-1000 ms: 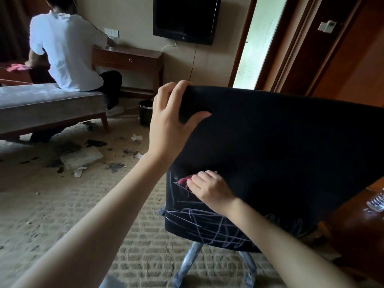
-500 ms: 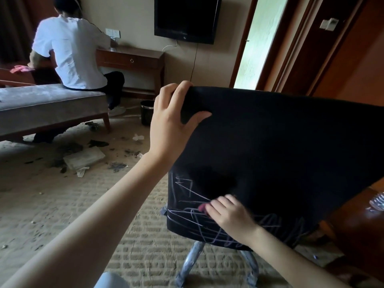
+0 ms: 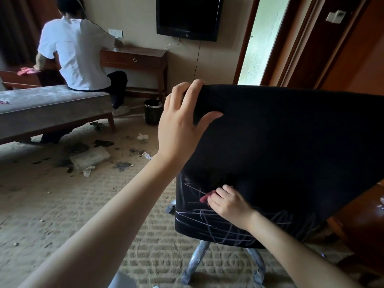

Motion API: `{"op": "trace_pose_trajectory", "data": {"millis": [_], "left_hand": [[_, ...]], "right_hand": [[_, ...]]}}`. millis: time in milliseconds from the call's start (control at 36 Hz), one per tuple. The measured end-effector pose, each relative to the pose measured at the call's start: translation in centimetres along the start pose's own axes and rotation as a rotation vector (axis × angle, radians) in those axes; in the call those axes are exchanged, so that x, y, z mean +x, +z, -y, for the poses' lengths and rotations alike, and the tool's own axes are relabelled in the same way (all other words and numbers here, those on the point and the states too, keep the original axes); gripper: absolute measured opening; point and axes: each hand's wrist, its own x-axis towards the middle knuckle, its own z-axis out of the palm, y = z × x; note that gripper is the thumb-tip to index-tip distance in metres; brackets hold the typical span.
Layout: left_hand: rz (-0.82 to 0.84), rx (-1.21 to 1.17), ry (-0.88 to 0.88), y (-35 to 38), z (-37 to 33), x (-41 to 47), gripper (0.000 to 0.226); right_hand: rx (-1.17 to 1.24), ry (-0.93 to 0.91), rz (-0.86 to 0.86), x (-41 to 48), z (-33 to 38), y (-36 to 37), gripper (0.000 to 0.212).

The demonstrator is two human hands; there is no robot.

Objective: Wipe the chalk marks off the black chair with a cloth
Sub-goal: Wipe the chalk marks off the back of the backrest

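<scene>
Since half a second ago the right hand [image 3: 230, 204] has slid a little way up the chair back from the lower scribbles, taking the cloth [image 3: 205, 198] with it. The left hand [image 3: 180, 125] has kept its hold on the top corner.

The black chair [image 3: 291, 152] stands near, on the right of the scene, its back turned toward the camera and its metal legs [image 3: 195, 260] on the carpet [image 3: 62, 204]. The left hand's fingers [image 3: 195, 88] are hooked over the top left corner of the chair back, with the thumb pressed against the near face, gripping it. The right hand sits low on the left part of the back, its fingers curled around the pink cloth and pressing it to the fabric. Only a small pink tip shows past the knuckles.

The chalk marks [image 3: 207, 223] are pale tangled lines across the lower band of the back. They run from the left edge under the right hand and on to its right, with a few strokes just above and left of the cloth. The upper part of the back looks plain black.

Far left, a person in a white shirt [image 3: 76, 55] sits on a grey padded seat [image 3: 52, 104] facing a wooden desk [image 3: 133, 57] at the wall. A television [image 3: 187, 17] hangs above the desk and a dark bin [image 3: 152, 113] stands beside it. Litter [image 3: 89, 159] lies on the carpet between the seat and the chair.
</scene>
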Motion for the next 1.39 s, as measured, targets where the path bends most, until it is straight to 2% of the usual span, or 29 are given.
{"op": "trace_pose_trajectory", "data": {"millis": [111, 250, 444, 611, 750, 889, 972, 1028, 1222, 1306, 1389], "left_hand": [[0.012, -0.008, -0.013, -0.1, 0.3, 0.1, 0.058], [0.008, -0.017, -0.04, -0.1, 0.1, 0.0, 0.058], [0.031, -0.041, -0.036, -0.6, -0.8, -0.4, 0.054], [0.055, -0.005, -0.001, -0.7, -1.9, -0.7, 0.049], [0.031, 0.018, -0.001, -0.4, -2.0, -0.6, 0.048], [0.053, 0.024, -0.018, -0.8, -1.2, -0.3, 0.049], [0.069, 0.034, -0.022, -1.1, -1.0, -0.1, 0.049], [0.073, 0.03, -0.026, -1.2, -0.9, 0.0, 0.05], [0.076, 0.003, -0.024, -1.2, -1.1, -0.3, 0.049], [0.103, -0.008, -0.012, -1.6, -1.3, -0.3, 0.047], [0.121, 0.002, 0.02, -1.8, -1.4, -0.1, 0.045]], "right_hand": [[-0.017, 0.044, 0.088, -3.0, 0.5, 0.4, 0.037], [0.033, 0.033, 0.155, -4.2, 0.7, -0.8, 0.017], [0.238, 0.046, -0.129, 5.6, 1.5, -4.4, 0.027], [0.135, 0.049, -0.25, 9.5, 0.5, -3.3, 0.036], [0.079, 0.009, -0.122, 4.1, 0.9, -0.5, 0.024], [0.02, 0.051, 0.072, -3.1, 1.6, 1.2, 0.02], [0.028, 0.103, 0.151, -3.9, 2.3, 1.2, 0.018], [0.074, 0.129, 0.106, -2.8, 2.6, 0.6, 0.021], [0.224, 0.14, -0.229, 7.2, 2.8, -4.9, 0.027], [0.288, 0.184, -0.266, 9.6, 2.5, -4.8, 0.02], [0.237, 0.239, -0.211, 9.1, 2.0, -3.0, 0.019]]}}
